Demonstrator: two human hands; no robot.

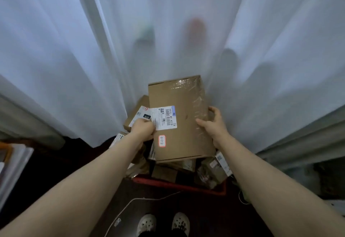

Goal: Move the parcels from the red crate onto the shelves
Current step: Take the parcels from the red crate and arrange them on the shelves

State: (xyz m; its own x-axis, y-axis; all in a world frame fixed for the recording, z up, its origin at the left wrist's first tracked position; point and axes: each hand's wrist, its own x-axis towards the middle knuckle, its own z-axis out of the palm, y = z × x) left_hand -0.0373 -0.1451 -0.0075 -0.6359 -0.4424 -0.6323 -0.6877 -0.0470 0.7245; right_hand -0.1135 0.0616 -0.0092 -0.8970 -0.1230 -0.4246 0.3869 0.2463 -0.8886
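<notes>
Parcel depot: labelled cartons point(186, 104), red crate point(177, 185)

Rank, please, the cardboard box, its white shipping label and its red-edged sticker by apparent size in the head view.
1. cardboard box
2. white shipping label
3. red-edged sticker
Both sit on the box, so nearness barely matters.

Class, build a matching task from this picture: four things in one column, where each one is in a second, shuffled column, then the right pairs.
Things
1. cardboard box
2. red crate
3. white cable
4. handwritten sticker

Places
a. on the floor near the shoes
b. gripped by the left hand and right hand
c. stuck on the box's top face
d. beneath the heap of parcels

Pairs: 1-b, 2-d, 3-a, 4-c
</notes>
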